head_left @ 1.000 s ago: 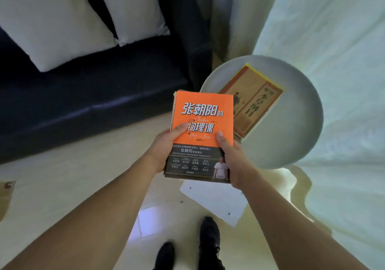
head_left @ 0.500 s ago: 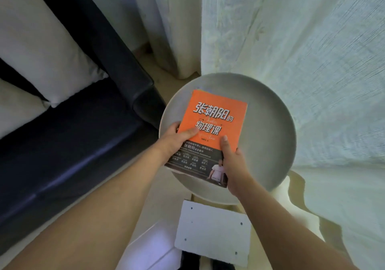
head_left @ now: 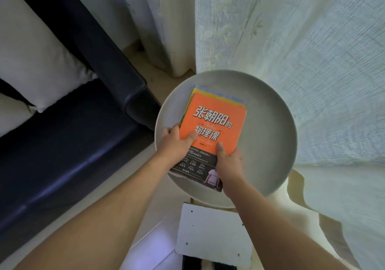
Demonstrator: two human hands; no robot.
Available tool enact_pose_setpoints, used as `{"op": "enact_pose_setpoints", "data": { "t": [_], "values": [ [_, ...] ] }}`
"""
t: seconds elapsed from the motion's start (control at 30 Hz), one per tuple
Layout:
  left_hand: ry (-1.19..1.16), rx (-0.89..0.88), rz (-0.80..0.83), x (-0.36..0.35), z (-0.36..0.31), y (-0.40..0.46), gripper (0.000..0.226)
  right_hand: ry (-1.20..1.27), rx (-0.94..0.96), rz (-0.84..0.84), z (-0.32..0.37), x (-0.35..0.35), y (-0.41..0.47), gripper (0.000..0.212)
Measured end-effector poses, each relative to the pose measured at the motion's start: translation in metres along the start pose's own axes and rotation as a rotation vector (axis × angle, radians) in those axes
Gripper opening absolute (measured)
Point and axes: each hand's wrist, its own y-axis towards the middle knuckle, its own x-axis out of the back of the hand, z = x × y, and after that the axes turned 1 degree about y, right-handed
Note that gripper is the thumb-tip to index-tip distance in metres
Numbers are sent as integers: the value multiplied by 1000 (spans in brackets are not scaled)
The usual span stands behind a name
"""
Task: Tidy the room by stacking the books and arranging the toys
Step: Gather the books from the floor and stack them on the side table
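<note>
An orange book (head_left: 216,121) with white Chinese lettering and a dark lower band lies over the round grey side table (head_left: 268,136). Beneath it, yellow and pale blue edges of another book (head_left: 200,91) stick out at the far side. My left hand (head_left: 176,142) grips the orange book's left edge, thumb on the cover and fingers curled under. My right hand (head_left: 228,163) holds its near right corner, thumb on top. Whether the orange book rests fully on the lower one is hard to tell.
A dark sofa (head_left: 73,144) with white cushions (head_left: 39,65) stands to the left, its armrest close to the table. Pale curtains (head_left: 302,51) hang behind and to the right. A white board (head_left: 214,234) with small holes lies on the floor below the table.
Both hands carried the orange book forward over the round table and lowered it onto the book that lay there. The camera moved closer and looks more steeply down.
</note>
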Motion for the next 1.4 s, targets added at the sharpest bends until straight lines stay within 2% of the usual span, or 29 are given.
{"op": "enact_pose_setpoints", "data": {
  "t": [0.07,0.13,0.2,0.3,0.4,0.5,0.63,0.73,0.83,0.93,1.03,1.17,1.4],
  "values": [
    [144,21,-37,0,-4,-1,73,-48,-11,-39,13,3,-6,67],
    [53,9,30,0,0,-5,92,-49,-36,-63,13,4,0,58],
    [-21,-30,103,1,6,-15,111,34,-29,-15,12,4,-1,54],
    [13,-124,152,1,14,-28,128,151,-9,13,12,1,-1,40],
    [-29,-131,210,9,10,-27,120,178,2,4,13,-1,2,28],
    [-115,-85,242,14,6,-23,104,199,-4,4,11,-3,4,28],
    [-150,-54,222,13,6,-24,95,192,-36,26,12,-2,6,42],
    [-222,-25,177,12,7,-30,80,194,-29,33,14,-1,2,64],
    [-239,-9,39,9,12,-39,67,82,66,-27,15,1,-11,83],
    [-219,-5,-78,11,22,-59,63,-102,233,-98,17,8,-29,82],
    [-126,10,-127,19,36,-85,62,-280,387,-104,14,15,-50,77],
    [15,69,-215,24,66,-128,64,-472,523,-45,4,18,-95,74],
    [187,115,-222,32,131,-208,64,-654,772,82,-14,-5,-170,71]
  ]
}}
